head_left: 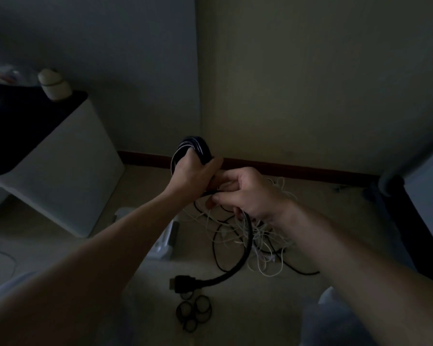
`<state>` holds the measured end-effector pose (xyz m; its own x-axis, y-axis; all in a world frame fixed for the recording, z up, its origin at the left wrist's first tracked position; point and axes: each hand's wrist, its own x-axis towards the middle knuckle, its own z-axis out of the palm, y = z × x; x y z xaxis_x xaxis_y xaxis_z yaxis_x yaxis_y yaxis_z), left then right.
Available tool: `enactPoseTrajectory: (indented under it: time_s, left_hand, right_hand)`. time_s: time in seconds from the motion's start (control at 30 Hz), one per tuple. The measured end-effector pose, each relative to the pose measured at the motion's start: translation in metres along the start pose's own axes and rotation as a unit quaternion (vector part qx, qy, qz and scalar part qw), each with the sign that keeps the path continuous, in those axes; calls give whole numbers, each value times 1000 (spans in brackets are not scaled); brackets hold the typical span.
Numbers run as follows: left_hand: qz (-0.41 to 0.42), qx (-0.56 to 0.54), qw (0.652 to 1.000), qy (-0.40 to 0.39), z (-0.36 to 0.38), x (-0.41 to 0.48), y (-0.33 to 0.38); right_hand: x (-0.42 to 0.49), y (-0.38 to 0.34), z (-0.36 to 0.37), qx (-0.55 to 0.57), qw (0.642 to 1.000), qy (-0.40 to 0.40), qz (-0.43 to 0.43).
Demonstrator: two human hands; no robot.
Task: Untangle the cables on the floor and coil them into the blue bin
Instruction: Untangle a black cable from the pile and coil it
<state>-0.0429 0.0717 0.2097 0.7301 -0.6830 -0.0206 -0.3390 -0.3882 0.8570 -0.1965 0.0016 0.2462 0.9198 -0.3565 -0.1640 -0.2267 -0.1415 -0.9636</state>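
The room is dim. The left hand [194, 172] sits just above the centre of the view. Its fingers are wrapped tight around a coiled bundle of black cable with pale streaks [198, 147], whose loops stand up out of the fist toward twelve o'clock. At three o'clock of it, touching its knuckles, the right hand [250, 193] has its fingers curled, with thumb and forefinger pinching a thick black round cable [246, 245]. This cable runs from the left fist through the right hand, drops in a curve toward six o'clock and ends in a flat black plug [183, 283] low over the pale carpeted floor [248, 308]. Whether the plug touches the floor cannot be told.

At five o'clock of the right hand, a loose tangle of thin white wires and thin black cords [260, 236] lies on the floor, near the dark red skirting board [310, 172] at its twelve o'clock. At six o'clock of the plug, a small cluster of black rubber rings [194, 313] lies on the floor, overlapping one another. At nine o'clock of the tangle lies a white plastic object [166, 242] whose kind is unclear. A white boxy cabinet with a dark top [68, 176] stands at nine o'clock of the view, and a cream rounded object [54, 83] rests on it at ten o'clock.
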Motion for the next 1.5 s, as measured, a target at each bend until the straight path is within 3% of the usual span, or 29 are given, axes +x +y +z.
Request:
enactPoseTrajectory:
  time_s: [0.23, 0.4, 0.5, 0.77, 1.0, 1.2, 1.4, 1.5]
  left_hand:
    - [-8, 125, 985, -118, 14, -14, 9]
    - [-68, 31, 962, -262, 10, -26, 20]
    - [-96, -67, 916, -384, 4, -28, 18]
    - [-68, -78, 854, -510, -15, -24, 17]
    - [-106, -274, 773, -562, -20, -23, 18]
    - [-92, -445, 694, -559, -20, -22, 18]
    - [-98, -565, 614, -543, -12, -26, 23]
    - [-97, -596, 601, -524, -12, -25, 27]
  right_hand:
    - [-2, -11, -18, -169, 985, 0, -18]
    - [1, -10, -38, -228, 973, -27, -1]
    - [0, -12, -43, -209, 976, -53, -40]
    - [-2, -1, -71, -77, 994, -80, -17]
    - [11, 24, -67, -149, 981, 86, -85]
    - [16, 36, -31, -82, 978, 186, -56]
    - [14, 22, -15, -15, 967, 240, -82]
    - [14, 23, -15, 64, 969, 227, -68]
